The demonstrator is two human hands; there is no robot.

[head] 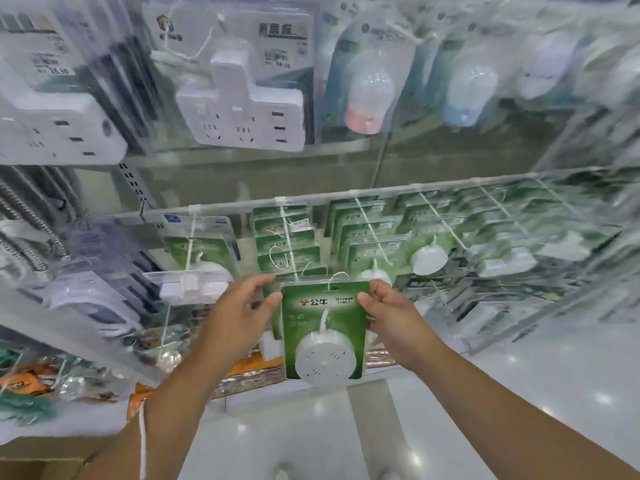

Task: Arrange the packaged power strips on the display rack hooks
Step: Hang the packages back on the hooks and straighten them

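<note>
Between both hands, the green pack [323, 327] hangs upright, low in front of the rack. The left hand [239, 306] fingers pinch its top left edge; the right hand [388, 313] fingers pinch its top right. Keep it level and slide its top hole onto the hook [289, 247] just above the fingers, I think.

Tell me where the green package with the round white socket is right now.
The green package sits low at centre of the head view, held at its top corners between the left hand and right hand, in front of the lower hooks' green packs.
</note>
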